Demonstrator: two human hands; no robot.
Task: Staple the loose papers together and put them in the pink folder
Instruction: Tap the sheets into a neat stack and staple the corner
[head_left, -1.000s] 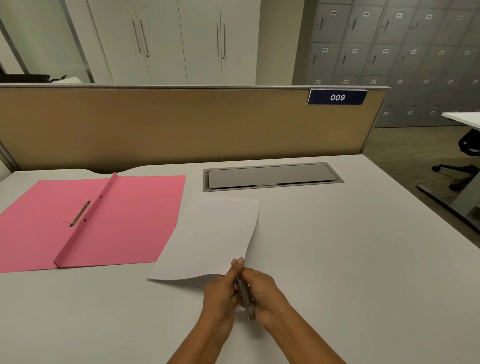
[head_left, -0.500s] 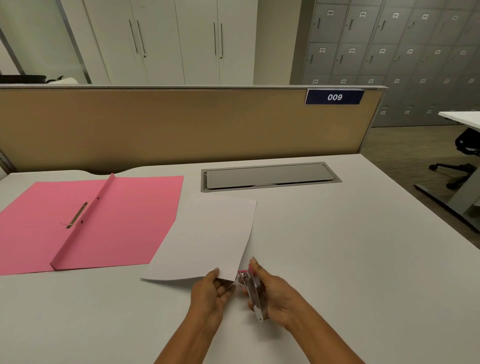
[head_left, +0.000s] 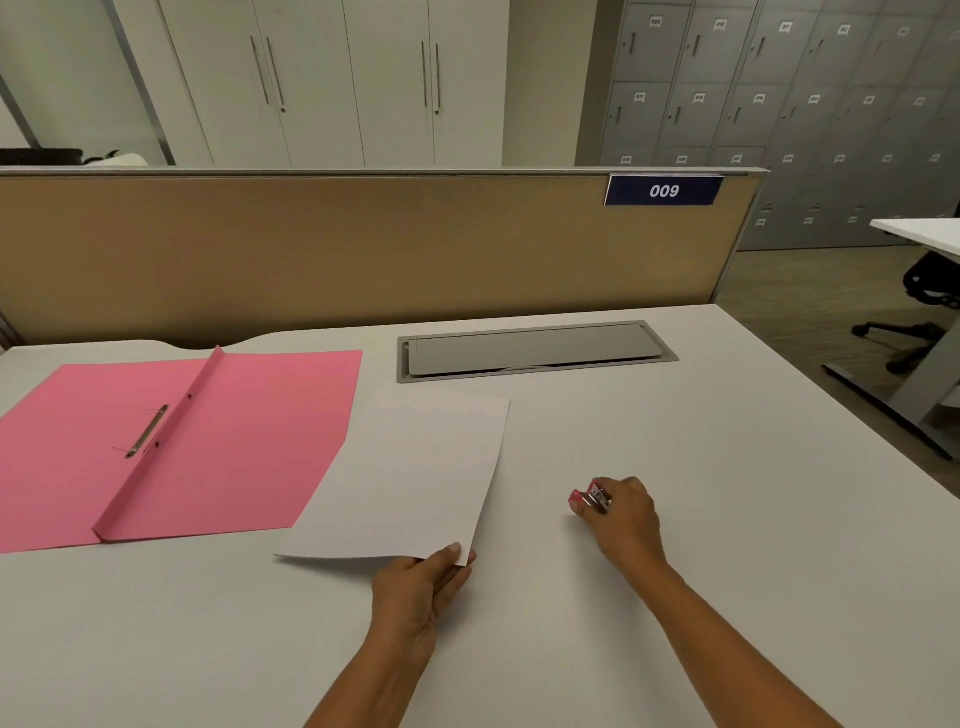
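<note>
The pink folder (head_left: 234, 436) lies open and flat on the left of the white desk, its metal fastener (head_left: 147, 431) showing beside the spine. The white papers (head_left: 410, 473) lie just right of it, their left part overlapping the folder's right flap. My left hand (head_left: 421, 587) pinches the papers' near right corner, which is slightly lifted. My right hand (head_left: 621, 519) rests on the desk to the right, apart from the papers, closed around a small pink and silver stapler (head_left: 589, 500).
A grey cable hatch (head_left: 535, 351) is set into the desk (head_left: 727, 519) behind the papers. A tan partition (head_left: 363, 249) with a "009" label closes the far edge. The desk's right edge drops to the floor, where an office chair (head_left: 930, 312) stands.
My right hand has drawn the stapler away from the papers' corner and moved it right, down to the desk. My left hand keeps hold of the corner.
</note>
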